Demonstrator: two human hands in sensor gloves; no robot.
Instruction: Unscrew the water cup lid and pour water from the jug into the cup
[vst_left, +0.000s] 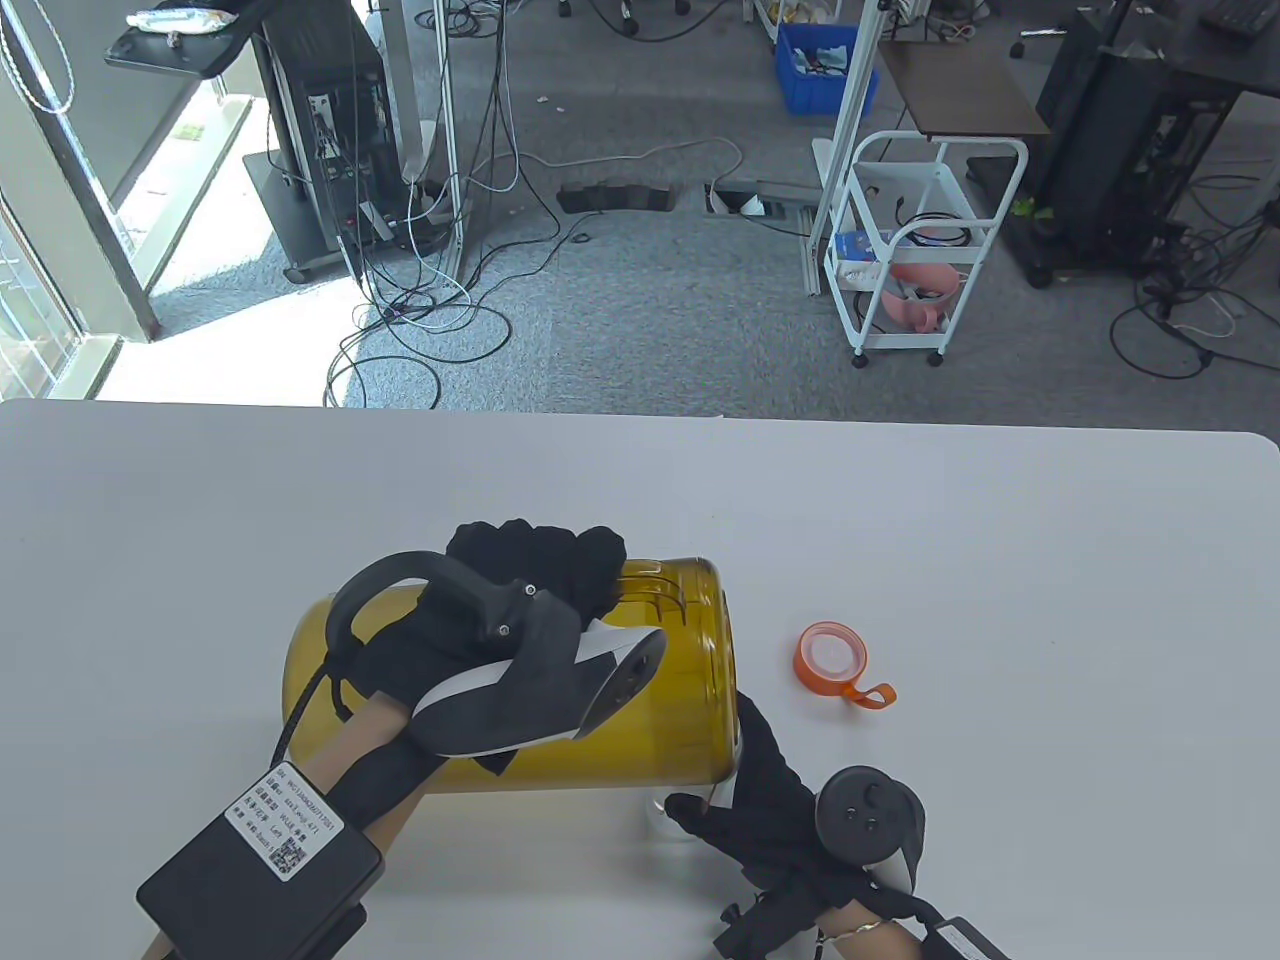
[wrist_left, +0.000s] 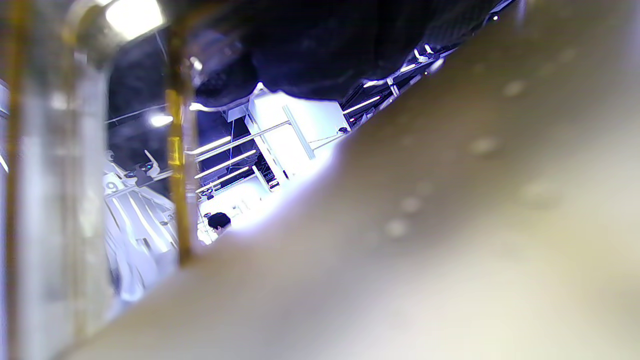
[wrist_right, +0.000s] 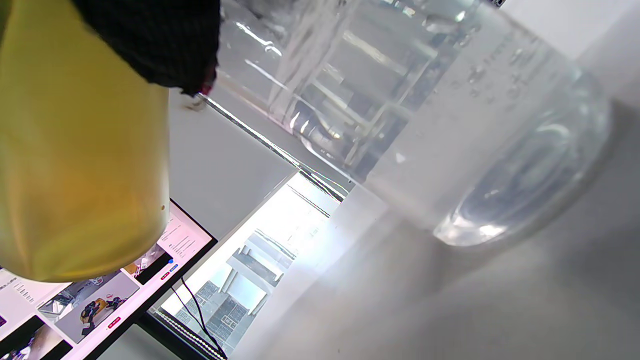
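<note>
White table (vst_left: 1000, 560) fills the lower half of the table view, with grey carpet, cables, a white trolley and a blue crate beyond its far edge.

We see the amber jug (vst_left: 660, 700) tipped right over on its side, its long axis running left to right across the lower middle of the frame, base to the left and mouth to the right. The clear cup (wrist_right: 450, 150) stands on the table just under the jug's mouth; in the table view only a sliver of it shows beneath the rim. That is the relation the pour turns on: mouth over cup, jug nearly level.

Our left hand (vst_left: 520, 600) lies over the top of the jug from the lower left, fingers curled over the far side, so that grip is closed around the jug and carries it. Our right hand (vst_left: 770, 800) comes in from the lower right beside the cup, fingers reaching up to the jug's rim. It seems to steady the cup or the jug, but we cannot tell whether it grips either.

The orange lid (vst_left: 835, 655) is already off and lies flat to the right of the jug's mouth, apart from both hands.

We judge the pour to be under way or nearly so.
</note>
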